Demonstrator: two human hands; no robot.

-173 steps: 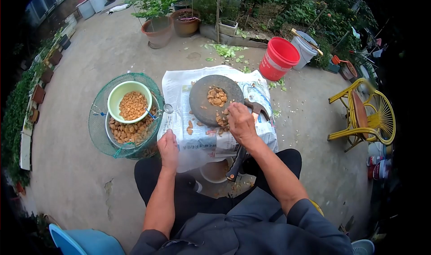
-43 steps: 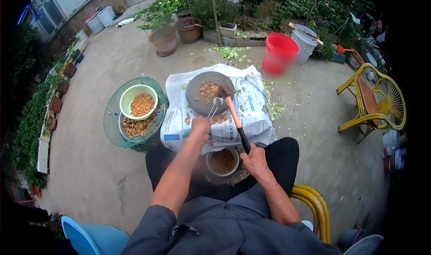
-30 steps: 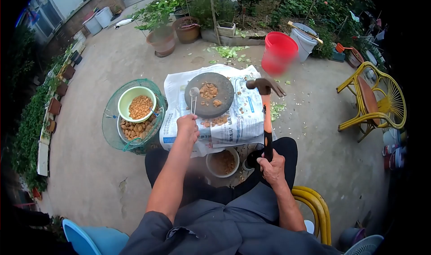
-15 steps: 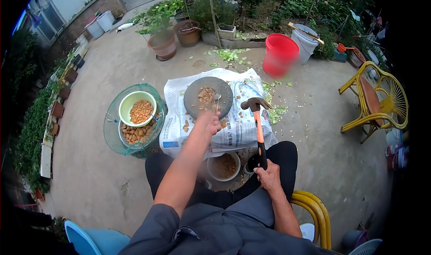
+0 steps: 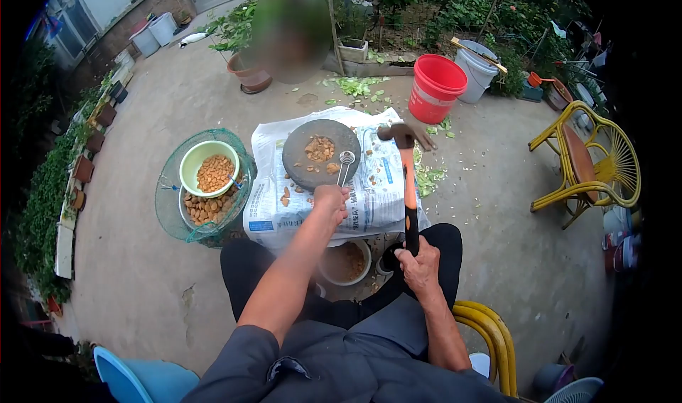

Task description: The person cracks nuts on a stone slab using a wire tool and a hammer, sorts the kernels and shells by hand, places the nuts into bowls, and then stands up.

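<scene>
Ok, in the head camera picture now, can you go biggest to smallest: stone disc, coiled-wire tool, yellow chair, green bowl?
By how they look there:
1. Yellow chair
2. Stone disc
3. Green bowl
4. Coiled-wire tool

Claw hammer (image 5: 409, 190), black-and-orange-handled; wire tool (image 5: 347, 159) over round grey stone (image 5: 298, 146); brown pieces (image 5: 319, 149) atop stone.

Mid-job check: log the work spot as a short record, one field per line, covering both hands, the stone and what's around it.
left hand: holds coiled wire tool, its coil over the stone
right hand: grips claw hammer by its handle, head off the stone
round stone: bears brown nut pieces
under stone: newspaper
left side: green net basket, holding pale green bowl of kernels
beyond newspaper: red bucket
</scene>
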